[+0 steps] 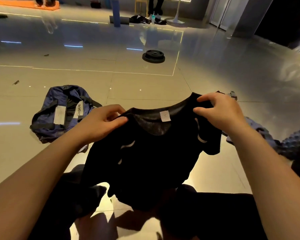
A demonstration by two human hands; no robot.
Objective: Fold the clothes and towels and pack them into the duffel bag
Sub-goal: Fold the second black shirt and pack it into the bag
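Bag (62,113): it is lying slumped on the floor (145,87) at ten o'clock from the shirt, well apart from both hands. Its top is gaping a little, and we cannot tell what is lying inside.

Left hand (100,122): we are pinching the shirt's shoulder just beside the collar, with the thumb and curled fingers closing narrowly on the cloth.

Shirt (154,153): it is hanging unfolded in the air between our hands. The collar is up, the white label (165,116) is facing us, and the hem is drooping toward our legs at six o'clock.

Right hand (220,113): we are gripping the other shoulder at two o'clock from the label, with the fingers curling tightly over the fabric.

Towel (284,144): a blue waffled cloth is lying bunched at three o'clock, partly hidden behind our right forearm.

Step in hand: we are judging this to be squaring up the shirt for folding.

Doing it well: we are aiming to keep both pinches level and pulled gently apart, so the body is hanging flat and the sleeves are falling free. Then we are lowering it face down onto the floor at twelve o'clock without letting the hem bunch.

Risk: the right shoulder is looking gathered, and a fold made over that bunching is likely to come out crooked.
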